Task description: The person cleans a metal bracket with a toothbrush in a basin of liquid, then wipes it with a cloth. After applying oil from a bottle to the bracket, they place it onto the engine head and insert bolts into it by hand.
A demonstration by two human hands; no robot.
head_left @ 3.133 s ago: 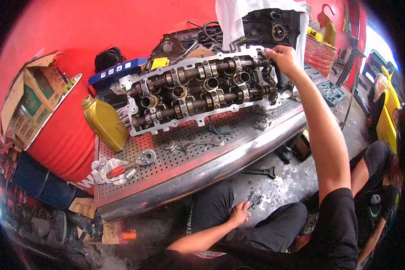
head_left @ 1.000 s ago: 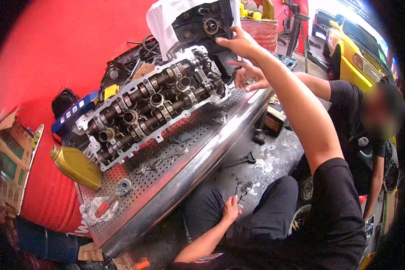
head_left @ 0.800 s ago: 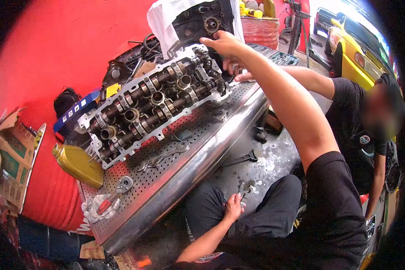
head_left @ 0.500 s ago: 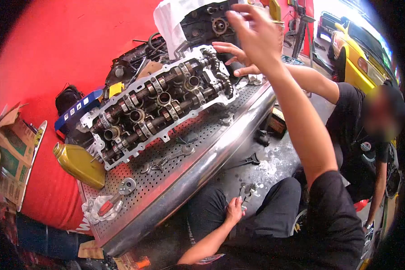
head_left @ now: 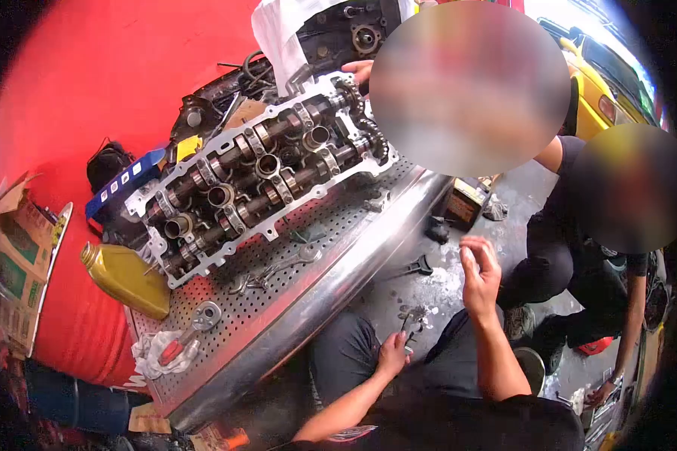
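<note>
My left hand [head_left: 393,355] is closed round a small thin tool [head_left: 406,328], low over my lap. Raised above my right thigh, my right hand [head_left: 480,276] has its fingers loosely bent and apart, with nothing visible in it. A cylinder head [head_left: 267,177] with camshafts and chain sprockets lies on the perforated metal bench [head_left: 293,281]. At its far right end are the fingers of a co-worker's hand [head_left: 359,71]. Wrenches [head_left: 278,272] and a ratchet [head_left: 195,327] with a red grip lie on the bench, the ratchet on a crumpled rag [head_left: 154,353].
A gold oil bottle [head_left: 130,283] leans at the bench's left end, by a red drum [head_left: 90,338]. A black box [head_left: 466,203] stands on the floor at right. The crouching co-worker's other hand [head_left: 602,395] is low at right, near tools. A yellow car [head_left: 594,94] stands behind.
My right hand has come down from above the cylinder head's right end to over my lap. My left hand still grips the small tool. The co-worker's far hand remains near the cylinder head.
</note>
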